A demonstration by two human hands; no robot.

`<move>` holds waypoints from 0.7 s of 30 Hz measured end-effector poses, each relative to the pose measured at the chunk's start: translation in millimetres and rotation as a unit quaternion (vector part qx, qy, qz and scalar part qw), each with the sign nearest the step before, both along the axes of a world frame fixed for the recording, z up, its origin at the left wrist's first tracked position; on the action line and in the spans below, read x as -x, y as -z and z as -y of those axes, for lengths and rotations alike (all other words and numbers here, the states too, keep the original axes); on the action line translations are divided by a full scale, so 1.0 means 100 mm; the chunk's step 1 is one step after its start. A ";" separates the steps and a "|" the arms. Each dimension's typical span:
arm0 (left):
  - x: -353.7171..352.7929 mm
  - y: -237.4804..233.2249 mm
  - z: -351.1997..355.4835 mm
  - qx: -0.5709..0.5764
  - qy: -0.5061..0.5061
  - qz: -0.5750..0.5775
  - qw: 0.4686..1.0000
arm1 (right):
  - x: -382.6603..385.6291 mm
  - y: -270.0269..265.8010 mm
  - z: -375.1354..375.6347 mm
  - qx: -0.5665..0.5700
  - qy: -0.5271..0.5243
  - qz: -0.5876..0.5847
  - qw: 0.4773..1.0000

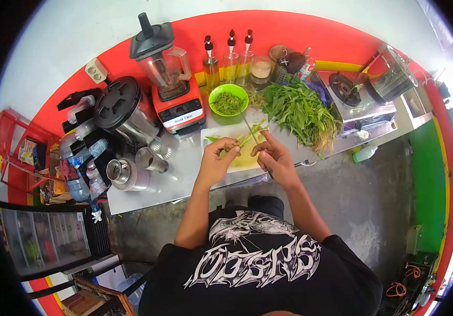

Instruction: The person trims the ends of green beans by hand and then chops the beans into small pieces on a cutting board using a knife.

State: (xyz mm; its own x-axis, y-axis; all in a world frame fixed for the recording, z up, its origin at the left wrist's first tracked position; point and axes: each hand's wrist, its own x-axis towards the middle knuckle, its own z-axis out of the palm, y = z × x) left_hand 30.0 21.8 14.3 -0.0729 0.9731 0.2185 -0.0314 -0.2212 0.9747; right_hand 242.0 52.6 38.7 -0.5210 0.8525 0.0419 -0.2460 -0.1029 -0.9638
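My left hand [220, 158] is closed around a few green stems [244, 141], which stick out toward the right. In my right hand [278, 160] is a knife [249, 128], its thin blade pointing up and away and crossing close to the stems. Both hands are above a pale cutting board [243, 159], where some green pieces lie. Just beyond the board stands a bright green bowl [228, 119] holding chopped greens [227, 102]. A large bunch of leafy greens [297, 108], roots toward me, lies to the right of the board.
A red blender [178, 108] and a large steel container with a black lid [124, 113] stand at the left. Pump bottles [230, 60] line the back wall. On the right is a gas stove [355, 102]. A steel jug [126, 175] sits near the counter's front left edge.
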 end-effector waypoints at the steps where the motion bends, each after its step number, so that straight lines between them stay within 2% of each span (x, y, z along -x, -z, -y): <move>1: 0.01 0.00 0.00 -0.001 -0.001 -0.012 1.000 | 0.01 0.02 -0.01 -0.010 0.005 -0.009 1.000; 2: 0.02 0.00 0.01 0.003 0.002 -0.003 1.000 | 0.03 0.05 -0.02 -0.011 0.004 -0.035 0.999; 12: 0.07 -0.04 0.03 0.010 -0.002 -0.005 1.000 | 0.16 -0.05 -0.10 -0.014 -0.031 -0.036 0.999; 18: 0.16 -0.05 0.05 0.014 -0.014 -0.024 1.000 | 0.28 -0.02 -0.09 -0.028 0.028 0.012 0.999; 21: 0.20 -0.10 0.07 0.035 -0.036 -0.033 0.998 | 0.37 -0.04 -0.07 -0.054 0.070 0.072 0.993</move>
